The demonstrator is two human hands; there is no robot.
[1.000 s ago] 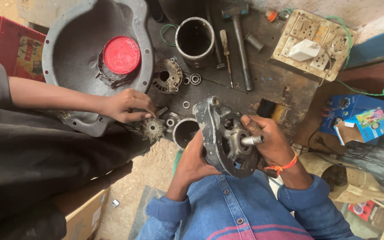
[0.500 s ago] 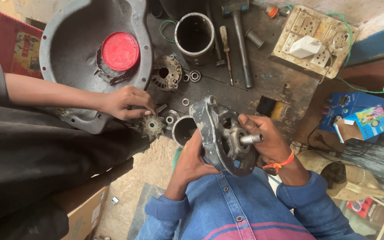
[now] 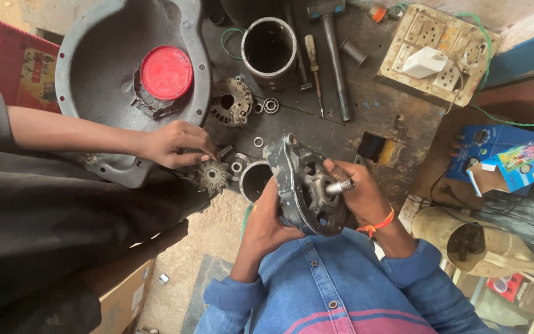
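Dark, oily wooden workbench (image 3: 372, 111) seen from above, w/ sandy concrete floor (image 3: 217, 229) below its near edge. Person in blue denim shirt holds a grey alternator end housing (image 3: 301, 185) in front of chest, over bench edge. Housing is edge-on/tilted; its short steel shaft (image 3: 339, 185) points toward frame right, long axis approx horizontal. Left hand (image 3: 267, 219) cups housing from behind/below, fingers mostly hidden by the casting, so their spread can't be told. Right hand (image 3: 360, 195) w/ orange wrist thread is clamped on front face, fingers closed around hub beside shaft.

Co-worker's hand (image 3: 174, 143) comes in from frame left on a bare forearm, fingers pinched together on a small part just above a toothed fan/rotor piece (image 3: 211, 176); the pinched part is too small to ID. Big grey bell housing (image 3: 131, 74) w/ red cap (image 3: 166, 72) behind it. Also on bench: metal cylinder sleeve (image 3: 269, 44), second sleeve (image 3: 254, 179) partly hidden by held housing, round rectifier plate (image 3: 230, 102), bearings (image 3: 271, 105), screwdriver (image 3: 312, 68), hammer (image 3: 332, 55) w/ head cut off at top. Socket board (image 3: 437, 52) top right, blue box (image 3: 495, 154) at right, red case (image 3: 1, 55) cut off at left edge.

Vs 0.5 s ago: both grips on housing same, shaft heading unchanged; co-worker's hand in same spot by the toothed piece.
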